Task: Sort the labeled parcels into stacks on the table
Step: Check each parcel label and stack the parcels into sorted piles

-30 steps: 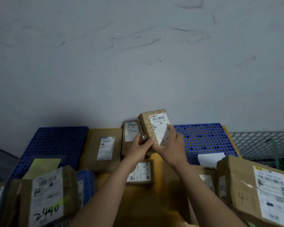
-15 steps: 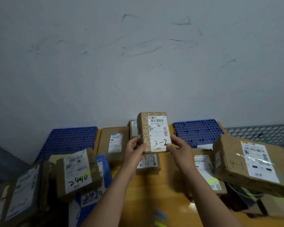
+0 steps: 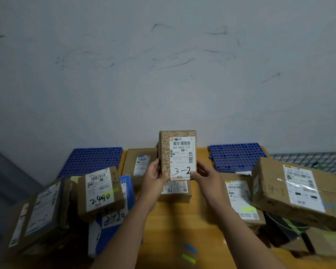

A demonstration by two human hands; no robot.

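Now the left hand point(image 3: 153, 176) and right hand point(image 3: 208, 178) grip the parcel point(image 3: 180, 152), turned squarely upright.

Grey scuffed wall point(image 3: 163, 65); orange table point(image 3: 182, 226) below; blue perforated mats point(image 3: 91, 160); wire mesh point(image 3: 318, 162) at right.

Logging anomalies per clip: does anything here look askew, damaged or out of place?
Two parcels sit askew: the large box marked 4-3 on the right lies tilted across the parcel beneath it, and the box marked 2490 on the left leans crookedly on a blue parcel. No spills or tears visible.
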